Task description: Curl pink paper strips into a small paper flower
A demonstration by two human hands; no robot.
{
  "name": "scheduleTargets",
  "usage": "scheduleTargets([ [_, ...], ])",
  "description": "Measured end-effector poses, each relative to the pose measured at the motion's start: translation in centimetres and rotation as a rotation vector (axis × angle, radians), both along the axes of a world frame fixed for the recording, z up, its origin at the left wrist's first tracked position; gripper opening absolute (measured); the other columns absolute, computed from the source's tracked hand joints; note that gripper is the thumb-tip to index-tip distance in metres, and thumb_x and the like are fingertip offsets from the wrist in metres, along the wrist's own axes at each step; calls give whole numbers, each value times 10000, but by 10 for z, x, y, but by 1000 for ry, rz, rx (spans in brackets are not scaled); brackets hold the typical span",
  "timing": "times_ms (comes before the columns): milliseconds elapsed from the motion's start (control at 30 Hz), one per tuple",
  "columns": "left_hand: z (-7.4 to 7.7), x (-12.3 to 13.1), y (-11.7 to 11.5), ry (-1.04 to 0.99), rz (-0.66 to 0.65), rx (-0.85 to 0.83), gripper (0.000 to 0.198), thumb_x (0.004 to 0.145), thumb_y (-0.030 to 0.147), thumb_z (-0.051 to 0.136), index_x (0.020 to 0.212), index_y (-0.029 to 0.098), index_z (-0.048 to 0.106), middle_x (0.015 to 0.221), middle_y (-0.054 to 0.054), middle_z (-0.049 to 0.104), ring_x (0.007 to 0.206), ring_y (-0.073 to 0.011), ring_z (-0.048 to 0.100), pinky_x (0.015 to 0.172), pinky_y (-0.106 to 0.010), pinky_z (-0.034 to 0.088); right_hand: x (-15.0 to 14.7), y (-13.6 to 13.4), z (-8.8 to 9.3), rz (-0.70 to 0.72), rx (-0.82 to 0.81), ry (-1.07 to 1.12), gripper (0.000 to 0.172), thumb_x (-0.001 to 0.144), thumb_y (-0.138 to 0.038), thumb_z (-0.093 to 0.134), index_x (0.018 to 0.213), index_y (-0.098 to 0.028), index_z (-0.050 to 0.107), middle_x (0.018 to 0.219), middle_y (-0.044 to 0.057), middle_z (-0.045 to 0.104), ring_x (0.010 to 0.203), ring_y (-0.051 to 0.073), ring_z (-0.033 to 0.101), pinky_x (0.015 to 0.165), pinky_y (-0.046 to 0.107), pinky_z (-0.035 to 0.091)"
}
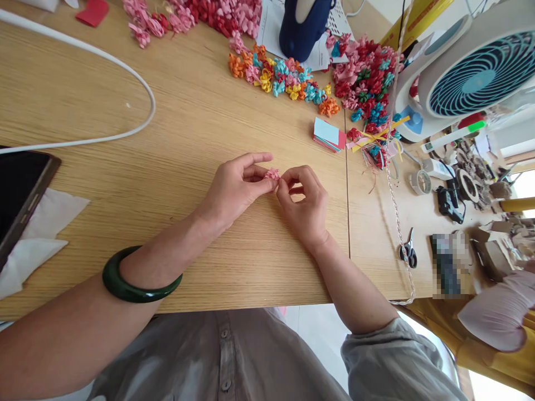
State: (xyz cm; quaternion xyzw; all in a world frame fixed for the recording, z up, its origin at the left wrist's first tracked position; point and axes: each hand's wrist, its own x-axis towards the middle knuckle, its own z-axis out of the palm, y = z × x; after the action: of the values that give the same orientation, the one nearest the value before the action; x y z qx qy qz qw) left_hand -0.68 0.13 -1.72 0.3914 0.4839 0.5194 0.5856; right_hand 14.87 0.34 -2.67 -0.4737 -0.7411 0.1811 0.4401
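Near the middle of the wooden table, a small pink paper flower (272, 174) is pinched between the thumb and fingers of my left hand (240, 184). My right hand (304, 197) meets it from the other side, its thumb and forefinger pressed together at the flower's lower right edge. Whatever those right fingertips grip is too small to make out. A dark green bangle (125, 287) circles my left forearm. Beyond my right hand lies a little stack of coloured paper (326, 133), pale blue on top.
Many coloured paper flowers (288, 78) lie along the back. A dark blue container (303, 28) and a fan (472, 78) stand behind. Scissors (408, 250) rest at right, near a twisted hanging cord (393, 195). A white cable (137, 78) and a tablet (25, 189) are left.
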Motion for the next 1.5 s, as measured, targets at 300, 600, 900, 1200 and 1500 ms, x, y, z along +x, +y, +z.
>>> scheduleTargets([
  [300, 1, -4, 0, 100, 12, 89, 318, 781, 167, 771, 1099, 153, 782, 901, -16, 760, 845, -158, 723, 817, -290, 602, -4, 2, 7, 68, -512, 397, 202, 825, -284, 760, 769, -211, 579, 756, -34, 655, 694, 100, 662, 590, 242, 580],
  [600, -1, -3, 2, 90, -90, 49, 343, 779, 180, 776, 1121, 154, 768, 909, -16, 752, 881, -163, 718, 830, -283, 600, -5, 4, 6, 107, -531, 579, 222, 816, -302, 789, 788, -219, 586, 716, -62, 645, 622, 96, 704, 569, 241, 650],
  [900, 0, -6, 2, 117, -77, 33, 300, 780, 187, 767, 1080, 173, 784, 878, -18, 753, 798, -161, 710, 814, -297, 605, -3, 6, 1, 153, -467, 466, 187, 865, -319, 746, 844, -225, 586, 774, -51, 654, 660, 71, 687, 578, 192, 614],
  [1200, 4, -7, 2, 165, -70, 38, 302, 780, 152, 751, 1078, 162, 798, 859, -19, 763, 782, -154, 711, 850, -301, 593, 0, 4, 0, 119, -347, 307, 77, 902, -231, 691, 854, -210, 634, 801, -37, 684, 696, 73, 665, 630, 215, 581],
  [1500, 7, -8, 5, 8, -38, -38, 241, 720, 134, 771, 959, 146, 797, 812, -1, 754, 714, -137, 701, 802, -299, 606, 5, 5, -3, 221, -117, 162, 84, 953, -184, 647, 903, -224, 702, 952, -2, 719, 894, 98, 703, 743, 237, 628],
])
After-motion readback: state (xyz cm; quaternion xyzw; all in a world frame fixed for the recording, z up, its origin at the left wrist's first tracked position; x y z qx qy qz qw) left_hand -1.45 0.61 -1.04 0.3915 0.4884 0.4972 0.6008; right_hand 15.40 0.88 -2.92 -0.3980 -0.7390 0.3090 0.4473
